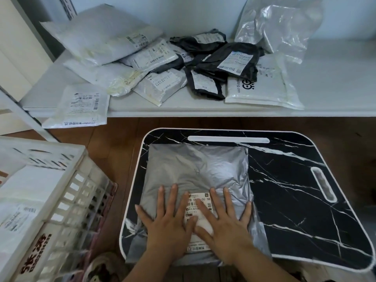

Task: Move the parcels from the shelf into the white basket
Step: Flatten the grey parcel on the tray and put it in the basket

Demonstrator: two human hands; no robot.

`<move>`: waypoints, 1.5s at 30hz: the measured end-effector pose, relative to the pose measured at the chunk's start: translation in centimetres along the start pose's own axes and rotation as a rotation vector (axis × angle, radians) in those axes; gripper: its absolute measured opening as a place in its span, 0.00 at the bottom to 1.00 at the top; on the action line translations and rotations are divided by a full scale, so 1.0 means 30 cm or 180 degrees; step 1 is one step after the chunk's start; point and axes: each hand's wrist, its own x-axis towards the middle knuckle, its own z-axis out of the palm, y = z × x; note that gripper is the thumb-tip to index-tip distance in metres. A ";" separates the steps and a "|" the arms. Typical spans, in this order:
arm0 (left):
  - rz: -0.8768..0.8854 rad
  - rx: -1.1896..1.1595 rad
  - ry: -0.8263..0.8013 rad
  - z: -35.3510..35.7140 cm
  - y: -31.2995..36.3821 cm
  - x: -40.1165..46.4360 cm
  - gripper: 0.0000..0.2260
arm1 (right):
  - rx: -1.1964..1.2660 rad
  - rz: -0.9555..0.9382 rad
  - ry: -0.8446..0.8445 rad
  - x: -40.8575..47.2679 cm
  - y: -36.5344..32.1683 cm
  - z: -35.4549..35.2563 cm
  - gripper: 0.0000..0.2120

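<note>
Both hands lie flat, fingers straight and spread, on a grey parcel (195, 176). Pressing its near left part is the left hand (168, 220), and the right hand (221, 218) covers much of the white shipping label (198, 212) stuck to the parcel's near middle. Neither hand curls around anything; the palms simply press down on the plastic wrap.

That grey parcel rests on a black marble-patterned tray (295, 200) with a white rim, filling its left half and hanging a little over the near edge. The tray stands above a brown wooden floor (114, 143).

At the left stands the white basket (67, 198), a slatted plastic crate with red characters on its side; white parcels with labels already lie inside it.

Farther back runs the white shelf (335, 82), carrying a loose heap of parcels: white ones (101, 37) at the left, black ones (230, 62) in the middle, a white one with printed lettering (262, 88) at the right, and a crumpled clear bag (278, 25) leaning against the wall. One flat white parcel (81, 106) overhangs the shelf's front edge near the basket.
</note>
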 end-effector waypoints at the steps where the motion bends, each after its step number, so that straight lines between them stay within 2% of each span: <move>1: -0.0015 -0.0052 -0.0110 -0.014 -0.002 0.008 0.28 | 0.0033 -0.0028 -0.0104 0.010 0.006 -0.021 0.30; 3: 0.0132 0.0073 -0.0119 -0.023 -0.004 0.022 0.31 | -0.0009 -0.0211 -0.0126 0.031 0.007 -0.039 0.31; 5: 0.0171 0.0021 -0.0277 -0.038 -0.015 0.001 0.33 | 0.0192 -0.0229 -0.0443 0.015 0.006 -0.054 0.32; 9: 0.0259 0.0350 -0.0291 -0.086 0.002 -0.052 0.27 | -0.0200 -0.0062 -0.0620 0.066 0.005 -0.119 0.34; 12: 0.0238 0.0371 -0.0193 -0.103 0.015 -0.075 0.25 | -0.0396 0.0134 -0.0318 0.103 -0.021 -0.171 0.31; 17: 0.0138 0.0203 -0.0294 -0.091 0.013 -0.054 0.25 | 0.0079 -0.0248 0.0162 0.012 -0.049 -0.065 0.30; 18: 0.0120 0.0143 -0.0383 -0.079 0.010 -0.050 0.26 | 0.0063 -0.0184 0.0179 -0.004 -0.033 -0.055 0.29; 22: 0.0127 0.0180 -0.0607 -0.041 -0.023 -0.062 0.39 | 0.0141 -0.0066 -0.0559 -0.028 0.028 -0.061 0.35; 25: 0.0153 0.0217 -0.0620 -0.039 -0.030 -0.058 0.44 | 0.0221 0.0040 -0.0645 -0.037 0.075 -0.073 0.36; 30: 0.0278 0.0288 -0.0288 -0.024 -0.050 -0.046 0.43 | 0.0274 0.0222 -0.0624 -0.058 0.160 -0.075 0.36; 33: 0.0347 0.0267 -0.0182 0.005 -0.084 -0.063 0.41 | 0.0294 0.0289 -0.0591 -0.069 0.185 -0.069 0.41; 36: 0.0521 0.0260 -0.0004 -0.017 -0.123 -0.068 0.46 | 0.0475 0.0508 -0.0295 -0.083 0.185 -0.094 0.46; 38: 0.0274 -0.0290 0.0150 -0.052 -0.135 -0.079 0.55 | 0.0816 0.1037 0.0226 -0.092 0.171 -0.114 0.41; 40: -0.0533 -0.1385 0.0318 -0.122 -0.125 -0.098 0.58 | 0.1504 0.1720 0.0768 -0.082 0.159 -0.136 0.38; 41: -0.0903 -0.1773 0.0433 -0.144 -0.120 -0.098 0.53 | 0.1972 0.1984 0.0815 -0.073 0.160 -0.146 0.37; 43: -0.1495 -0.2491 0.0466 -0.170 -0.126 -0.095 0.41 | 0.2748 0.2244 0.0547 -0.057 0.167 -0.165 0.31; 45: -0.1821 -0.3455 0.0356 -0.179 -0.137 -0.084 0.41 | 0.3116 0.2221 0.0320 -0.055 0.159 -0.187 0.25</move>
